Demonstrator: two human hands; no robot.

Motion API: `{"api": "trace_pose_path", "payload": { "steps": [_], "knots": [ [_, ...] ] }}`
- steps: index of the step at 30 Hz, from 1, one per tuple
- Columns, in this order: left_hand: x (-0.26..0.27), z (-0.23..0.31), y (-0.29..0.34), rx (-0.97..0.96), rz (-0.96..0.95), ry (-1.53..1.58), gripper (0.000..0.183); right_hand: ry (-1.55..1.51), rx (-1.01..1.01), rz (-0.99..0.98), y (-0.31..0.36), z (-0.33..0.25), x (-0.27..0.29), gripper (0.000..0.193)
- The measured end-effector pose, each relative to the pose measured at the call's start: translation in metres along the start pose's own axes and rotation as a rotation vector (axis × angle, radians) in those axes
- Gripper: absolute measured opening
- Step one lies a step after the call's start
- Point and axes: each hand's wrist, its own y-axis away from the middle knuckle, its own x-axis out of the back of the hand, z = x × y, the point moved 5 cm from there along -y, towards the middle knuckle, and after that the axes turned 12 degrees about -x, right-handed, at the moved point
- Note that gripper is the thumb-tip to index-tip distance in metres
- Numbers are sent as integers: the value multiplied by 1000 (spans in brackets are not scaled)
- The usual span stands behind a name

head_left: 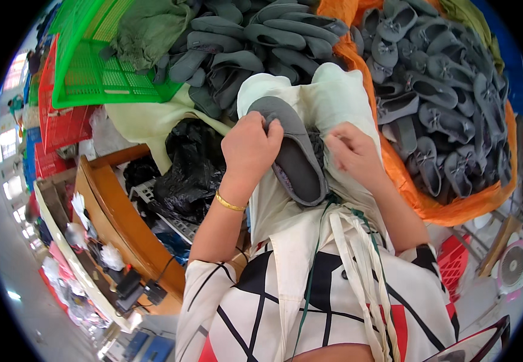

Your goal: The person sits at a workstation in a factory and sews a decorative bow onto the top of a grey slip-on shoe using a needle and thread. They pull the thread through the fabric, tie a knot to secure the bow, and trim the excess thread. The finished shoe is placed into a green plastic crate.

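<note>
A dark grey slipper (302,164) lies across my lap, its sole side away from me and its opening facing up. My left hand (250,143) is closed on its left edge, thumb and fingers pinching the upper near the toe. Just right of the slipper, my right hand (353,151) is held with its fingers curled together, apart from the slipper. Whatever may be between those fingertips is too small to make out. Pale cloth (349,90) covers my lap under both hands. Something dark and bunched, partly hidden, lies between the slipper and my right hand.
Ahead lies a heap of plain grey slippers (276,37). To the right, an orange sack (463,212) holds many grey slippers with bows. A green crate (107,84) stands at the upper left, a black plastic bag (192,172) and a wooden table (117,226) at the left. A fan (515,265) is at the lower right.
</note>
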Motion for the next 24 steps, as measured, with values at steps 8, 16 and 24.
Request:
{"api": "trace_pose_path", "payload": {
  "steps": [8,16,24],
  "knots": [
    [0,-8,-1,108,-110,173,37,78,32,-25,-37,-5,-47,12],
    [-4,-17,1,64,-62,158,28,213,161,14,-34,-4,-51,12],
    [-13,-29,19,329,53,862,11,325,270,-18,-39,-5,-62,9]
  ]
}}
